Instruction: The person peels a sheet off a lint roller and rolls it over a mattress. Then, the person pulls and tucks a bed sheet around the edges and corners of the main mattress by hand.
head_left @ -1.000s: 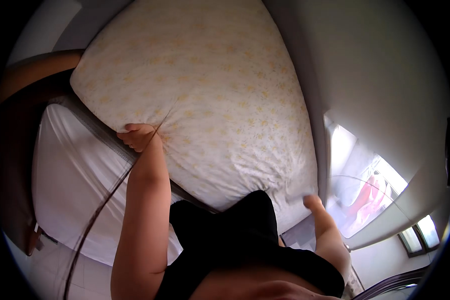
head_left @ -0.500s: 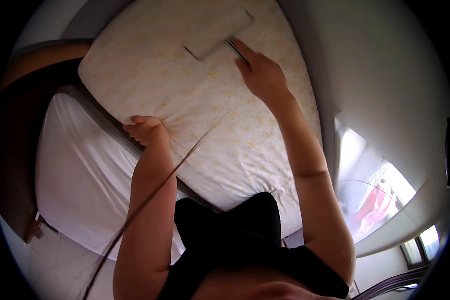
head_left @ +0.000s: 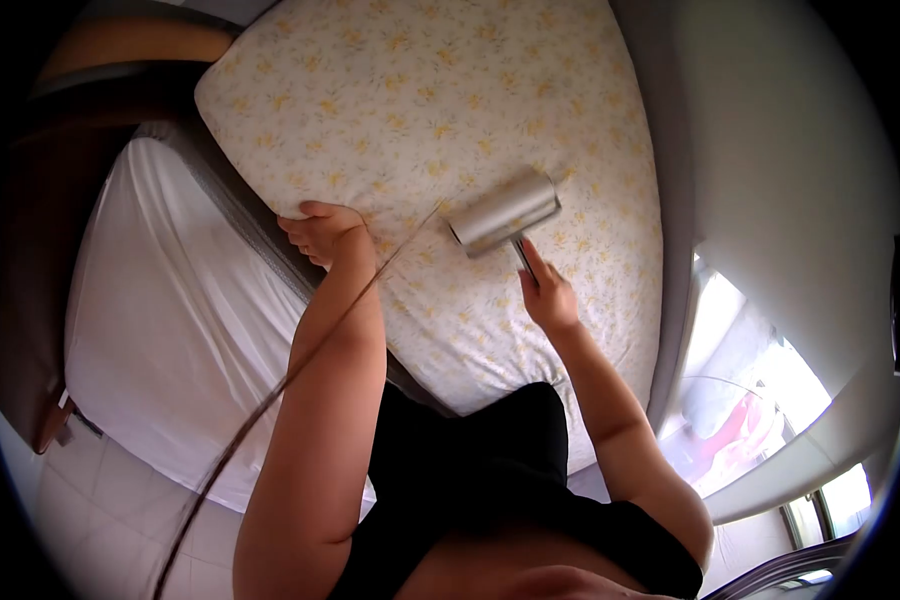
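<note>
A wide lint roller (head_left: 505, 212) lies across the floral sheet (head_left: 430, 110) on the mattress. My right hand (head_left: 550, 293) is closed round its handle, with the forearm reaching up from the lower right. At the mattress's left edge, my left hand (head_left: 322, 234) presses on the floral sheet with its fingers bent over the edge. Whether those fingers grip any cloth is hard to see. Creases run through the sheet near my body.
White cloth (head_left: 170, 330) drapes below the mattress on the left, beside a dark brown bed frame (head_left: 35, 300). A tiled floor (head_left: 120, 510) shows at the lower left. At the right are a pale wall (head_left: 780, 200) and a bright reflective panel (head_left: 740, 390). A long strand crosses my left arm.
My right hand came in from the lower right with the roller, reached the upper mattress, then drew back toward my body. My left hand stays at the edge while the view shifts.
</note>
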Demonstrator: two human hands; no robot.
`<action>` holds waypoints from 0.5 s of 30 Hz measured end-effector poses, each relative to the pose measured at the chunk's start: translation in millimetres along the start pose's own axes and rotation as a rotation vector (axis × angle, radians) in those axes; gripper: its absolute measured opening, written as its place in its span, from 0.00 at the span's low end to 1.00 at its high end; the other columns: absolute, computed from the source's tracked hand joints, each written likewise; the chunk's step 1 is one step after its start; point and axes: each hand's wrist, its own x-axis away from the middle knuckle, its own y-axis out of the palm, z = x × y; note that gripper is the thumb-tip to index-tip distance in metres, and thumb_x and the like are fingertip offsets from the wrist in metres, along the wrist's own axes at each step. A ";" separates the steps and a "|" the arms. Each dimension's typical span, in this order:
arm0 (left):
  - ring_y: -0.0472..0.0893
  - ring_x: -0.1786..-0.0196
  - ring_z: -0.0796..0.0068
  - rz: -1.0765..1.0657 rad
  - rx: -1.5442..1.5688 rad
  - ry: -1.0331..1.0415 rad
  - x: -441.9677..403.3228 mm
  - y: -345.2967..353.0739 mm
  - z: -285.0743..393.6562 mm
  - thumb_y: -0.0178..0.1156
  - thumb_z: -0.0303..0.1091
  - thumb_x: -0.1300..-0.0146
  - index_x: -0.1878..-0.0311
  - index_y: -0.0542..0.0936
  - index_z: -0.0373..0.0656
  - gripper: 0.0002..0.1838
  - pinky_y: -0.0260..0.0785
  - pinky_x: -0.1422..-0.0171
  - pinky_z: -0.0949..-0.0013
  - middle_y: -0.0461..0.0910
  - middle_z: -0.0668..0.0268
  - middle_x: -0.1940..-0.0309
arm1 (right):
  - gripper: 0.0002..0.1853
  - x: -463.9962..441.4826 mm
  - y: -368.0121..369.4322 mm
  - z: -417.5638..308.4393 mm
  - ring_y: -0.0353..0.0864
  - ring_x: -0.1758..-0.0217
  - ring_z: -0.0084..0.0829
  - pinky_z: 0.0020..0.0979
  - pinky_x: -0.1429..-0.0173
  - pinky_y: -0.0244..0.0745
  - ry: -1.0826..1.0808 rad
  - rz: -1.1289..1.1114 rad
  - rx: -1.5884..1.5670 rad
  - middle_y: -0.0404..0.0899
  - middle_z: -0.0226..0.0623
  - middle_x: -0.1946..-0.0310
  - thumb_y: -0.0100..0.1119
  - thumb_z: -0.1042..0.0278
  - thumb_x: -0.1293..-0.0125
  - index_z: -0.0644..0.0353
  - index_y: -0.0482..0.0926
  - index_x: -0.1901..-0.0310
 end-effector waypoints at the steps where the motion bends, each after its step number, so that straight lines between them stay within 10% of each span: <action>1: 0.72 0.38 0.53 0.001 0.002 0.002 -1.0 1.2 -2.3 0.32 0.54 0.29 0.28 0.56 0.42 0.33 0.62 0.33 0.54 0.68 0.53 0.37 | 0.30 47.7 -2.3 17.6 0.81 0.70 0.47 0.45 0.66 0.78 0.055 -0.047 0.006 0.80 0.42 0.71 0.58 0.64 0.35 0.37 0.66 0.32; 5: 0.69 0.34 0.53 -0.078 0.023 -0.026 0.0 -5.5 -1.3 0.29 0.56 0.29 0.26 0.54 0.44 0.35 0.59 0.30 0.54 0.64 0.53 0.33 | 0.29 82.2 -14.3 27.4 0.82 0.71 0.46 0.45 0.67 0.78 0.101 -0.105 0.045 0.81 0.41 0.70 0.58 0.64 0.36 0.37 0.67 0.32; 15: 0.69 0.34 0.50 -0.021 0.054 0.041 -3.2 1.6 -9.0 0.30 0.54 0.29 0.27 0.54 0.44 0.34 0.58 0.30 0.53 0.65 0.51 0.34 | 0.26 -216.1 5.6 -149.1 0.82 0.58 0.50 0.46 0.54 0.78 -0.106 0.061 -0.075 0.83 0.46 0.62 0.53 0.58 0.33 0.36 0.67 0.33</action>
